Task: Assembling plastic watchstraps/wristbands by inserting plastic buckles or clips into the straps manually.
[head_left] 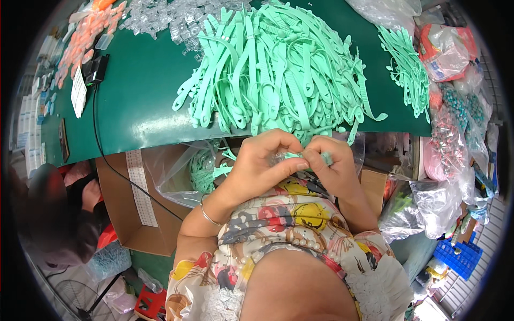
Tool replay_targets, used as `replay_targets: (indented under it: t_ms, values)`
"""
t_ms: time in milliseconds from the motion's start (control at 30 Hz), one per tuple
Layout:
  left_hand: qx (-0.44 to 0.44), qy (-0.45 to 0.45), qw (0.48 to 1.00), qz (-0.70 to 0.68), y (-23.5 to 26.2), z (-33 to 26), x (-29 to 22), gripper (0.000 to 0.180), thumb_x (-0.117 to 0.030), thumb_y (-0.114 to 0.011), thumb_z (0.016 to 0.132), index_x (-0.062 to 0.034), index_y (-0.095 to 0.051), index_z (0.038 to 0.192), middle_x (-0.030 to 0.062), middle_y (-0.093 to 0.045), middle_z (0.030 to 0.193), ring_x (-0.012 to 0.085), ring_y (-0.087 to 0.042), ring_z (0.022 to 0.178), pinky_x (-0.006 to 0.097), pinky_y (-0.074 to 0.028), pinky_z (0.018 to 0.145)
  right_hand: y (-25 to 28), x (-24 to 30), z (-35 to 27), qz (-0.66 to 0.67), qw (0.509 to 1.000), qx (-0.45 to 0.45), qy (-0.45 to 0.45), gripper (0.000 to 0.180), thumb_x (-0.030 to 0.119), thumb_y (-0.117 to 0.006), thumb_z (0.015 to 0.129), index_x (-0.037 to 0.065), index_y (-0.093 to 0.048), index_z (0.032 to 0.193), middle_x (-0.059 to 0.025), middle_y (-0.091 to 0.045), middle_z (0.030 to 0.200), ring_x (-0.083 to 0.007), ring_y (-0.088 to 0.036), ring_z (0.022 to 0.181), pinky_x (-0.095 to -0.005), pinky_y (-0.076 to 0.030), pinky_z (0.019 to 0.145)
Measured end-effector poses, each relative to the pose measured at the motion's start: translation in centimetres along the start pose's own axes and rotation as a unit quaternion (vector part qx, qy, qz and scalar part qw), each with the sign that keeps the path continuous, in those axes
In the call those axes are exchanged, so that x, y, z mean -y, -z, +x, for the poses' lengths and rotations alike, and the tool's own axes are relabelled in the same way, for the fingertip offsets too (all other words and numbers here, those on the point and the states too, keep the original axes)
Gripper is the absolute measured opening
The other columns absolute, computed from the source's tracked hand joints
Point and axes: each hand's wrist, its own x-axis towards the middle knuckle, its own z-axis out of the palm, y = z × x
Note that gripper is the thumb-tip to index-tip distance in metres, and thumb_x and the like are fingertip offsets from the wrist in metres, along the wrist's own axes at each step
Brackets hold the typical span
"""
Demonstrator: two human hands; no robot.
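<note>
At the table's near edge my left hand (261, 163) and my right hand (336, 167) meet in front of my chest, fingers closed. Between them they pinch a mint-green strap (292, 155), mostly hidden by the fingers. A small clear piece seems to sit on it by the left fingertips; its shape is too covered to make out. Just beyond my hands a big heap of mint-green straps (284, 69) with holes and ridges spreads over the green table (144, 101) and hangs over its edge.
Clear plastic pieces (187, 18) lie at the far side, orange pieces (88, 35) far left. A cable (95, 115) drops over the edge past a cardboard box (126, 198). More straps (409, 69) and bagged goods (447, 51) are at right. Another person (59, 219) sits at left.
</note>
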Motion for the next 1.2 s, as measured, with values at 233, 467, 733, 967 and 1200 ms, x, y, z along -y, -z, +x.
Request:
replay_targets:
  t_ms: [233, 467, 733, 967, 1200]
  values:
    - [0.128, -0.063, 0.985, 0.094, 0.9, 0.3, -0.1, 0.014, -0.010, -0.066, 0.072, 0.0005, -0.058, 0.068, 0.0055, -0.057, 0.060, 0.0123, -0.050, 0.052, 0.025, -0.039, 0.049, -0.7, -1.4, -0.3, 0.142, 0.985, 0.101, 0.015, 0.011, 0.007, -0.058, 0.076, 0.001, -0.054, 0.068, -0.0064, -0.052, 0.059, -0.0151, -0.050, 0.053, -0.0265, -0.036, 0.048]
    - [0.174, 0.153, 0.937, -0.262, 0.9, -0.4, 0.7, 0.011, -0.008, -0.063, 0.073, 0.0007, -0.058, 0.069, -0.0001, -0.056, 0.062, 0.0034, -0.048, 0.056, 0.018, -0.035, 0.048, -1.5, -1.7, -1.2, 0.312, 0.945, 0.097, 0.008, 0.013, 0.007, -0.059, 0.076, 0.002, -0.052, 0.067, -0.0029, -0.051, 0.060, -0.0121, -0.045, 0.052, -0.0247, -0.034, 0.048]
    - [0.097, 0.187, 0.959, -0.187, 1.0, -0.4, -0.4, 0.021, -0.021, -0.055, 0.086, 0.0000, -0.056, 0.084, -0.0001, -0.053, 0.067, 0.0037, -0.044, 0.054, 0.017, -0.035, 0.048, -1.6, -0.5, 0.2, -0.027, 0.991, -0.025, 0.132, 0.031, 0.010, -0.074, 0.065, 0.006, -0.061, 0.094, -0.0023, -0.051, 0.079, -0.0099, -0.045, 0.063, -0.0195, -0.035, 0.054]
    - [0.108, 0.141, 0.971, -0.161, 1.2, -0.5, 0.1, 0.022, -0.021, -0.050, 0.089, -0.0014, -0.055, 0.081, -0.0002, -0.051, 0.067, 0.0043, -0.042, 0.055, 0.018, -0.033, 0.048, -1.5, -2.3, -0.6, 0.087, 0.992, -0.022, 0.094, 0.026, 0.010, -0.071, 0.070, 0.001, -0.059, 0.091, -0.0061, -0.056, 0.083, -0.0117, -0.050, 0.070, -0.0234, -0.039, 0.059]
    - [0.031, 0.136, 0.885, -0.444, 0.8, -0.4, 1.9, 0.015, -0.015, -0.056, 0.084, -0.0027, -0.053, 0.092, 0.0021, -0.053, 0.073, 0.0079, -0.044, 0.058, 0.021, -0.036, 0.053, -2.1, -1.7, -0.5, 0.121, 0.990, -0.069, 0.019, 0.022, 0.009, -0.065, 0.075, -0.001, -0.057, 0.093, -0.0064, -0.058, 0.084, -0.0121, -0.052, 0.072, -0.0243, -0.041, 0.064]
